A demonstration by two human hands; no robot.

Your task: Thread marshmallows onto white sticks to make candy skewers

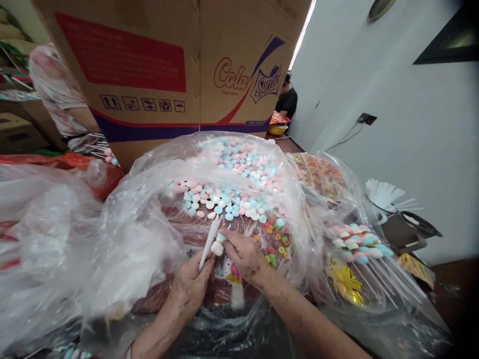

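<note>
My left hand (191,280) is closed around several thin white sticks (209,243) that point up and away from me. My right hand (247,258) pinches a pale blue marshmallow (221,238) just right of the sticks. White marshmallows (217,248) sit right below it, between the two hands; whether a stick runs through them is hidden. Beyond my hands, loose pink, white and blue marshmallows (239,169) spread over a clear plastic bag (149,179). Colourful cereal rings (276,244) lie to the right of my right hand.
A tall Cola and Sprite carton (149,60) blocks the view ahead. At right are finished marshmallow skewers (361,243), gold foil ties (346,284), a dark lidded container (406,232) and a bag of cereal rings (318,169). Crumpled plastic (45,239) covers the left. Two people are behind the carton.
</note>
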